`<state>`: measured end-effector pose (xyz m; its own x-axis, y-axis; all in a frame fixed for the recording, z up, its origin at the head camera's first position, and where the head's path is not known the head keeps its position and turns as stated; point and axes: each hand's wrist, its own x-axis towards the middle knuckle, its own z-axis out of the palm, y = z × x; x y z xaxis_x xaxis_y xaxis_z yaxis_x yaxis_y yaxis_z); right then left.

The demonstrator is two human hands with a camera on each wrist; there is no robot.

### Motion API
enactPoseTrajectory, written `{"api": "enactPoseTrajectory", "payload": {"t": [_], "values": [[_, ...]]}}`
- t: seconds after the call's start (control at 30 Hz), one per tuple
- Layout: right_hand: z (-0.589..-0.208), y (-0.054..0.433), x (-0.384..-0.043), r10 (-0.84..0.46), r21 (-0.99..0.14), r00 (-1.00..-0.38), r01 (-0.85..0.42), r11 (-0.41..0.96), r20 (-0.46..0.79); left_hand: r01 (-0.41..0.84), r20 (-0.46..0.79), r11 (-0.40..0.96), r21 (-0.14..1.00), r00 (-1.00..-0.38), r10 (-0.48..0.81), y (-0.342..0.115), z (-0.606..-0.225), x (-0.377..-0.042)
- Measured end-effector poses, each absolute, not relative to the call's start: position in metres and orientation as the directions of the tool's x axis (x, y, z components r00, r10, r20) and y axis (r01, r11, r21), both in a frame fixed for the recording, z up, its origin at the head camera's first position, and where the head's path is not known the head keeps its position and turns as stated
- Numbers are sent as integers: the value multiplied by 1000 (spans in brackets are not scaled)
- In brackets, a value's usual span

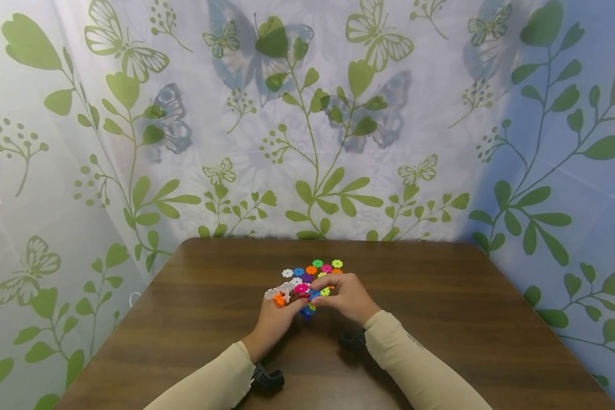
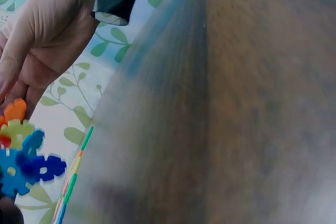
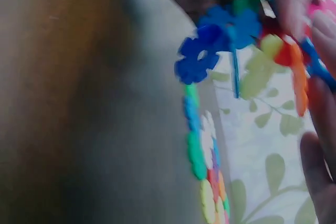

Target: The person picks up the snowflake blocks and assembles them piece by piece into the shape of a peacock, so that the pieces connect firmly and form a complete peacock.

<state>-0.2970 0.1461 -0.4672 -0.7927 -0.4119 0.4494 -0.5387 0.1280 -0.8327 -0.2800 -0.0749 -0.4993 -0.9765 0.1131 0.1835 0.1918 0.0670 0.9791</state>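
Linked discs (image 3: 247,27) in hands (image 1: 273,326) (image 1: 349,299), others (image 1: 307,278) on table (image 1: 415,319)

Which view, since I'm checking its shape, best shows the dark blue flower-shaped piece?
The right wrist view: the dark blue piece looks largest, its petals and centre hole visible. The left wrist view shows it smaller and slanted, beside a lighter blue piece; the head view gives only a tiny patch.
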Motion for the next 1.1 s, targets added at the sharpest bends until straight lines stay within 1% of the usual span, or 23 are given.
{"api": "enactPoseTrajectory", "payload": {"t": [0.1,0.33,0.47,0.6,0.73,0.83,0.9,1.0,1.1], "values": [[-468,142,-296,-372,-817,-802,-553,166,467,188,182,52,981,-978,104,-74,-498,-280],[-471,137,-295,-363,-819,-795,-559,127,486,204,198,52,978,-976,91,-74,-496,-280],[-471,142,-298,-341,-823,-811,-547,155,475,235,231,17,972,-967,105,-72,-495,-282],[-469,154,-304,-247,-848,-854,-503,165,458,236,240,-47,971,-964,115,-70,-494,-286],[-473,174,-315,-99,-887,-908,-419,194,407,180,186,-64,982,-977,103,-70,-494,-287],[-480,190,-322,-18,-908,-942,-328,259,335,142,148,-65,988,-985,88,-70,-495,-287],[-486,199,-326,5,-911,-960,-263,317,279,122,126,-54,991,-989,77,-70,-496,-287],[-495,209,-331,-9,-891,-977,-199,409,214,105,108,-39,994,-992,66,-70,-498,-287],[-501,213,-334,-73,-844,-976,-213,493,203,103,107,-56,993,-992,71,-70,-499,-287]]}}
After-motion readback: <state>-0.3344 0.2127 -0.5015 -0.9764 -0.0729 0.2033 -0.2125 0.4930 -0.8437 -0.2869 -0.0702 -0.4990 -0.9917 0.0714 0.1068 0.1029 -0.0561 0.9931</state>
